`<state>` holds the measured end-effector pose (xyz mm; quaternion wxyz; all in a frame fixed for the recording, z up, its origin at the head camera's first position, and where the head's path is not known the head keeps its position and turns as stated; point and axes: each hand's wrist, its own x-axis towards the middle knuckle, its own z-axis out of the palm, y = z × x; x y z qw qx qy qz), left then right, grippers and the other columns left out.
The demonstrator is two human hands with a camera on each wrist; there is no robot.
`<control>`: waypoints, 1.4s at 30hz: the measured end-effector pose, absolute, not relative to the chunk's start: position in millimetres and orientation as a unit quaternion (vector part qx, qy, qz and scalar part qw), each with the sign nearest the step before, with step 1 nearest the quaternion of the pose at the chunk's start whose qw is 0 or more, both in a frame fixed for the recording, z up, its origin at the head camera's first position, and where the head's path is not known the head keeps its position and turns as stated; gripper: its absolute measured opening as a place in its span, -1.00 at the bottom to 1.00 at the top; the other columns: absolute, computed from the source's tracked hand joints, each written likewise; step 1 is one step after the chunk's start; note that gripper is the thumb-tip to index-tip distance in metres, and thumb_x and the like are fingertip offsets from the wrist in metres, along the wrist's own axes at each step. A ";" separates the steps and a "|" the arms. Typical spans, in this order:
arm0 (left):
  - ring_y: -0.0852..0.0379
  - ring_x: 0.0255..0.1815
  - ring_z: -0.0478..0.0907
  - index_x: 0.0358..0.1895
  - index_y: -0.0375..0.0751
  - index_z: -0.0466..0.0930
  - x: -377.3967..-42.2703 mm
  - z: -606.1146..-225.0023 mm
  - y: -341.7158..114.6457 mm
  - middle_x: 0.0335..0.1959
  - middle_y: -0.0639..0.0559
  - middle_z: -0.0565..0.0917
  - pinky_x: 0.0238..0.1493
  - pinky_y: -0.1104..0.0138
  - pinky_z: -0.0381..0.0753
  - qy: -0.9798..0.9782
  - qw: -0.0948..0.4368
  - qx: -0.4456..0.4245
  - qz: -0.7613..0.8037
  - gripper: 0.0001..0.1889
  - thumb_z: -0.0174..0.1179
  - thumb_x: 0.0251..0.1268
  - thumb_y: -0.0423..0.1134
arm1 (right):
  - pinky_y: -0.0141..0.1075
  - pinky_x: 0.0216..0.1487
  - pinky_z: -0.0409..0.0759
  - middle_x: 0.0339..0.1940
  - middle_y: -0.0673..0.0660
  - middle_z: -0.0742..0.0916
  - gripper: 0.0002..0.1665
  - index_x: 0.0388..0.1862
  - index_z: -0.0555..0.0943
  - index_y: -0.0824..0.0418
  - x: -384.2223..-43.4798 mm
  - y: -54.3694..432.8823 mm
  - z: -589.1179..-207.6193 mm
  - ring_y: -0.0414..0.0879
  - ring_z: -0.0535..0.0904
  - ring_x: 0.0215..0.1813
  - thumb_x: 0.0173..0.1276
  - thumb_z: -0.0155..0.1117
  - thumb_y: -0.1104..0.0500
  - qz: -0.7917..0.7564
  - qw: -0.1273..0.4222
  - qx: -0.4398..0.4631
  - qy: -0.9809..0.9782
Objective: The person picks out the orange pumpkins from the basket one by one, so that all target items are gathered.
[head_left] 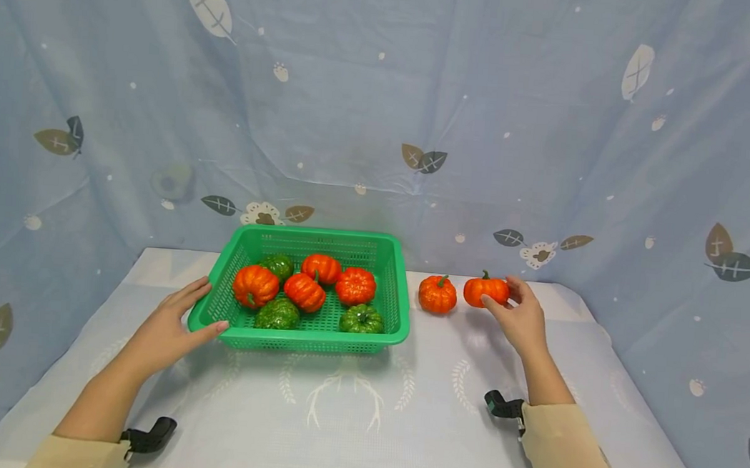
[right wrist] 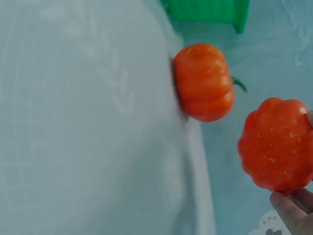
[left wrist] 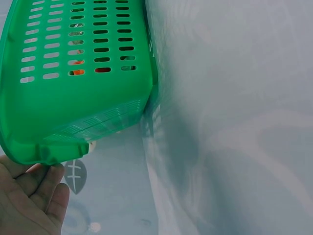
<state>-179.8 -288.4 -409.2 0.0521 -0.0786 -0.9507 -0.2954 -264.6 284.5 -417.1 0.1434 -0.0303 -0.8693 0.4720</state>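
Held pumpkin [head_left: 478, 292]: orange, raised off the table [head_left: 336, 439], to the right of the basket [head_left: 313, 342] and apart from it; the head view has its green stem pointing up, while the right wrist view shows the ribbed, pale-specked underside.
Right hand [head_left: 524, 323]: clamped on the held pumpkin, thumb at the near side, fingers at its right; the right wrist view has only fingertips at the edge.
Loose pumpkin [head_left: 438, 295]: orange, on the table between basket and held pumpkin, touching neither; its stem rises in the head view and points sideways in the right wrist view.
Left hand [head_left: 164, 334]: at the basket's left rim, thumb spread from the fingers and near the front corner; the left wrist view adds fingertips touching the rim's underside.
Basket: green; the head view shows four orange-red pumpkins [head_left: 355, 286] and three green pumpkins [head_left: 361, 319] inside, whereas the left wrist view gives the slotted outer wall, with bits of colour through the slots.
Sleeves [head_left: 568, 450]: beige, seen in the head view alone, with a black mount [head_left: 503, 405] at each wrist.
Backdrop [head_left: 357, 104]: blue cloth printed with leaves and flowers, behind the table.
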 end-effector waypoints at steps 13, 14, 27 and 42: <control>-0.52 0.50 -0.03 0.57 -0.38 0.03 -179.1 -409.3 -287.6 0.61 -0.26 0.00 0.19 -0.50 0.14 -0.951 0.050 -0.077 -0.295 -0.01 0.30 0.32 0.15 | 0.02 0.39 0.41 0.39 0.42 0.47 -0.18 0.46 0.31 0.44 -288.1 298.1 -443.9 0.26 0.36 0.43 0.34 0.43 0.15 0.482 0.103 -0.042 -0.869; -0.52 0.50 -0.03 0.57 -0.38 0.03 -179.2 -409.1 -287.6 0.62 -0.25 0.00 0.19 -0.50 0.14 -0.951 0.050 -0.077 -0.295 -0.01 0.30 0.32 0.15 | 0.01 0.39 0.40 0.39 0.44 0.46 -0.18 0.46 0.30 0.45 -289.8 298.3 -444.5 0.27 0.35 0.44 0.34 0.43 0.17 0.484 0.098 -0.041 -0.869; -0.53 0.49 -0.02 0.56 -0.40 0.05 -177.6 -408.4 -286.2 0.61 -0.27 0.01 0.19 -0.50 0.13 -0.949 0.055 -0.080 -0.300 -0.02 0.30 0.32 0.14 | 0.08 0.42 0.33 0.45 0.45 0.33 -0.12 0.47 0.20 0.44 -299.4 296.0 -453.3 0.36 0.29 0.46 0.31 0.43 0.22 0.502 0.053 -0.060 -0.861; -0.53 0.49 -0.02 0.57 -0.39 0.04 -177.3 -406.9 -285.4 0.61 -0.26 0.00 0.19 -0.50 0.14 -0.949 0.051 -0.074 -0.302 -0.02 0.30 0.32 0.15 | 0.06 0.39 0.39 0.49 0.42 0.33 -0.17 0.50 0.24 0.40 -299.5 300.4 -455.7 0.34 0.33 0.44 0.38 0.39 0.20 0.492 0.023 -0.057 -0.868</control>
